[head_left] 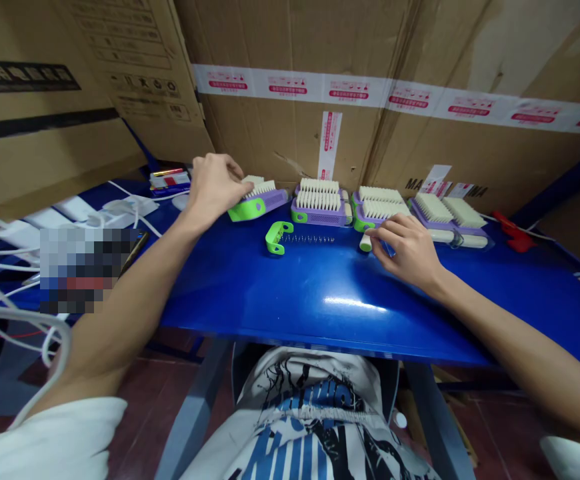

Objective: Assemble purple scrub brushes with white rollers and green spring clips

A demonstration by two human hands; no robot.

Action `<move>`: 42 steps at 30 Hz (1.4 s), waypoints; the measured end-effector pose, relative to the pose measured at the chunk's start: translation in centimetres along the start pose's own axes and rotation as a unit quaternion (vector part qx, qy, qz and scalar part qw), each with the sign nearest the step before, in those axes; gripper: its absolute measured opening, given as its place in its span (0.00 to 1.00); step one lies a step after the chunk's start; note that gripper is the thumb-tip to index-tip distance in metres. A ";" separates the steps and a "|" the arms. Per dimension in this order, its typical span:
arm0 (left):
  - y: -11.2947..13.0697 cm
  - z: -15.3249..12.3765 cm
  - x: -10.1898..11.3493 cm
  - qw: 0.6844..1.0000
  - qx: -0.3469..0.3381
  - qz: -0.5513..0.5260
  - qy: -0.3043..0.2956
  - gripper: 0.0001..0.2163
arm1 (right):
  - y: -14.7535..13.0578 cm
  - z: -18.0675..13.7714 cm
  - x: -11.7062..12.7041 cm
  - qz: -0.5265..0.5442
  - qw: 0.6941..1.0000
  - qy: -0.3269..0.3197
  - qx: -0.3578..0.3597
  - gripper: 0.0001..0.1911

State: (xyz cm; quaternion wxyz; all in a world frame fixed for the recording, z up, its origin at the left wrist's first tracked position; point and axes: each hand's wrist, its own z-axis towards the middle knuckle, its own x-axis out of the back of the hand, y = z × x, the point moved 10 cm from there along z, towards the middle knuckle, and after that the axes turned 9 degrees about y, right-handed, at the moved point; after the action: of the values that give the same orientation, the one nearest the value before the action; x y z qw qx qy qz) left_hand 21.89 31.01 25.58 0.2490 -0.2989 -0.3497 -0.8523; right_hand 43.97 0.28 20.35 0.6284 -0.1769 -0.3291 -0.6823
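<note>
My left hand [215, 190] is at the leftmost brush [270, 199], which has cream bristles, a purple body and a green end. Its fingers close on the brush's near left part; the fingertips are partly hidden. My right hand [407, 250] pinches a short cream cylinder with a light green end [365, 242], just above the blue table. Between the hands lie a bright green curved clip [275, 239] and a thin metal coil spring [310, 239] stretching right from it. Behind them sit a second purple and green brush [320, 203] and a third [380, 203].
Farther right lies a purple brush pair with cream rollers [447, 217], then a red object [515, 232]. Cardboard [280, 133] walls the back of the blue table [270, 293]. White cables [5, 267] and power strips [60, 217] crowd the left.
</note>
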 end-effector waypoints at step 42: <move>11.0 -9.5 -4.9 0.861 -0.201 -0.421 -0.203 0.40 | 1.5 -1.0 -0.9 0.460 0.846 -0.062 -0.263 0.69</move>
State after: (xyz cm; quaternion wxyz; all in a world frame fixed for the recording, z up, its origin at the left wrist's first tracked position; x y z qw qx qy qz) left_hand 29.06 18.00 21.66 -0.2761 -0.3331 -0.3061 -0.8480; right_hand 45.73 0.30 19.36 0.7780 -0.5089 -0.0567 -0.3641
